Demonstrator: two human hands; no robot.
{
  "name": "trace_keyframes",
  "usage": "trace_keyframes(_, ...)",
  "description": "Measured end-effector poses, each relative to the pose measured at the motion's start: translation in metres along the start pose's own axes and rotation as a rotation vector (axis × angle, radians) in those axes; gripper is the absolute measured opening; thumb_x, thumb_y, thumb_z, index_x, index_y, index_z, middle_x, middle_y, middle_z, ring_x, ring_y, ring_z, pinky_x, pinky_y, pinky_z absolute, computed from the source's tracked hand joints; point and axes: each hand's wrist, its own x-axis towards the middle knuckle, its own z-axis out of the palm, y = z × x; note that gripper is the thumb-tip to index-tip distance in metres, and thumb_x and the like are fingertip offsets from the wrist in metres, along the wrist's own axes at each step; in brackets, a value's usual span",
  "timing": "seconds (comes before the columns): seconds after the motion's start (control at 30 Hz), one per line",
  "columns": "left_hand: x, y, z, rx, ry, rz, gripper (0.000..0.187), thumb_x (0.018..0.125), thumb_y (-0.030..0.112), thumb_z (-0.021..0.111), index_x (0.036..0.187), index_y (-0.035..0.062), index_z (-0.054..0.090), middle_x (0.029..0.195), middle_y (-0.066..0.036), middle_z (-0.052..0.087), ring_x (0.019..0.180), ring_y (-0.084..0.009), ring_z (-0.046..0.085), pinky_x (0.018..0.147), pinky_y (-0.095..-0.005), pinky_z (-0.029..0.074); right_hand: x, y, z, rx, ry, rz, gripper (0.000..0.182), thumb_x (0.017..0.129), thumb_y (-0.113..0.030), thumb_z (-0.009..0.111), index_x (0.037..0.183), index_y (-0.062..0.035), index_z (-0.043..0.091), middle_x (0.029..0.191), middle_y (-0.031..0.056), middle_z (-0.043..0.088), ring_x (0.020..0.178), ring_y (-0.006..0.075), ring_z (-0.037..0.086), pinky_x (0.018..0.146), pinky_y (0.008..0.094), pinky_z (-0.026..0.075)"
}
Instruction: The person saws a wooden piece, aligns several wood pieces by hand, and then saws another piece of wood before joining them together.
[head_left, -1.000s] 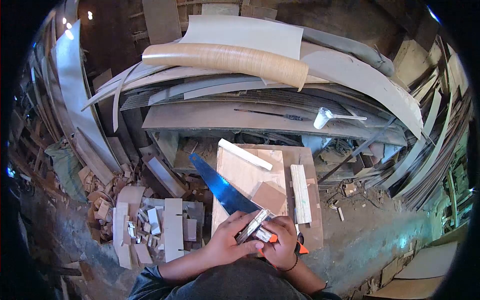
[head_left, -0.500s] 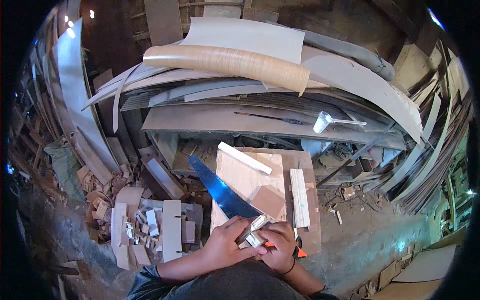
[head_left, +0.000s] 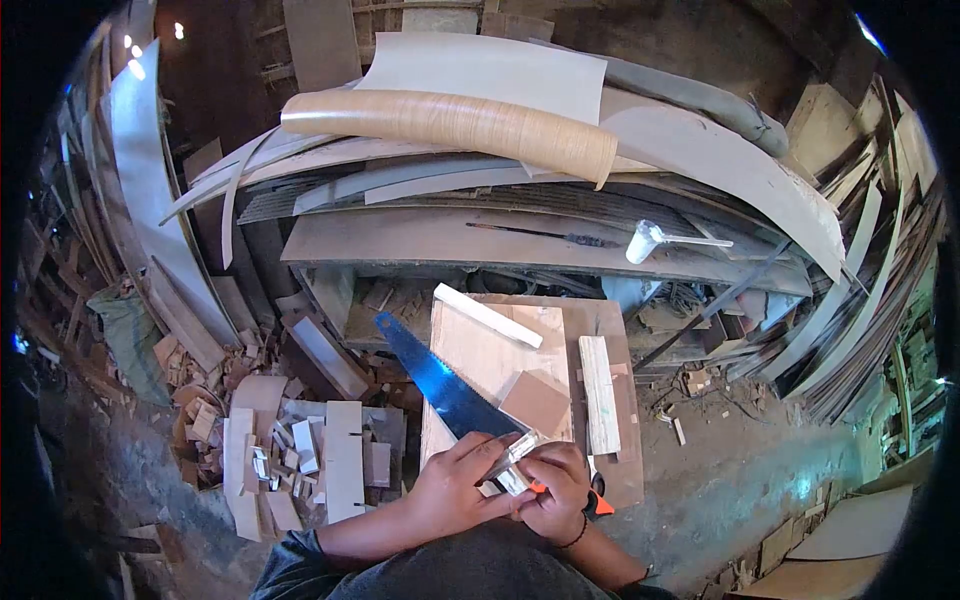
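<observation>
My left hand (head_left: 458,487) is closed around small pale-edged wood pieces (head_left: 512,462), held low over the front of the work board. From the other side, my right hand (head_left: 555,492) pinches the same pieces, its fingers close to the left thumb. Beneath both hands lies a handsaw (head_left: 440,385), its blue blade pointing away to the left. Part of its orange and black handle (head_left: 600,505) shows beside my right wrist; the middle is covered. A square brown wood piece (head_left: 535,403) rests just beyond my fingers on the light wooden board (head_left: 470,345).
A pale wood strip (head_left: 488,316) lies across the board's far end, with another strip (head_left: 599,395) at its right. Offcuts and small blocks (head_left: 290,455) are piled at left. Behind, a shelf (head_left: 400,240) holds a white cup (head_left: 645,242) below curved sheets and a wood-grain roll (head_left: 450,120).
The pieces between my hands have turned slightly, and my fingers have shifted a little around them. The saw and the wood on the board stay in place.
</observation>
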Motion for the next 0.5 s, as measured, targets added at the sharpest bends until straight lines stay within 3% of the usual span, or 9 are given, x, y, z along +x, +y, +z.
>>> trace_keyframes(0.4,0.002,-0.004,-0.005,0.142,0.041,0.061,0.056,0.069,0.039,0.08,0.109,0.002,0.065,0.097,-0.009,0.064,0.074,-0.0258,0.069,0.066,-0.0352,0.057,-0.003,-0.003,0.006,-0.006,0.018,-0.01,0.043,0.06,0.002,0.076,0.101,-0.0044,0.064,0.094,0.0111,0.063,0.084,0.0291,0.063,0.073,0.0391,0.052)
trace_keyframes(0.5,0.005,-0.003,-0.011,0.202,0.049,0.089,0.055,0.068,0.04,0.079,0.106,0.0024,0.066,0.095,-0.009,0.066,0.074,-0.0262,0.069,0.065,-0.0353,0.056,-0.004,0.002,0.004,-0.056,-0.067,-0.043,0.044,0.061,-0.003,0.077,0.103,-0.0049,0.064,0.097,0.0109,0.062,0.086,0.0293,0.062,0.076,0.0395,0.051)
